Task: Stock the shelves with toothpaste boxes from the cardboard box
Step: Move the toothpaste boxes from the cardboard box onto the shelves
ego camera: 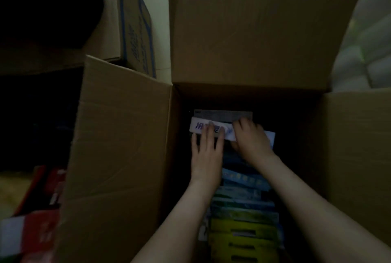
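Both hands were deep inside the cardboard box (127,136). The left hand (206,148) lay with straight fingers flat on a white toothpaste box (198,128) at the far end of the packed row (243,205). The right hand (250,138) curled round that box's right end. A clean lift probably called for a straight upward pull, with the left hand steadying the neighbouring boxes.

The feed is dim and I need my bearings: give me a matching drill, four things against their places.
Things: 1 white box with purple lettering; 2 yellow-green boxes; 3 red packages; 4 blue-printed carton.
Places: a outside the cardboard box, lower left; b near end of the row inside; c beyond the box's left flap; d touched by left hand and right hand, far end of the row.
Pairs: 1-d; 2-b; 3-a; 4-c.
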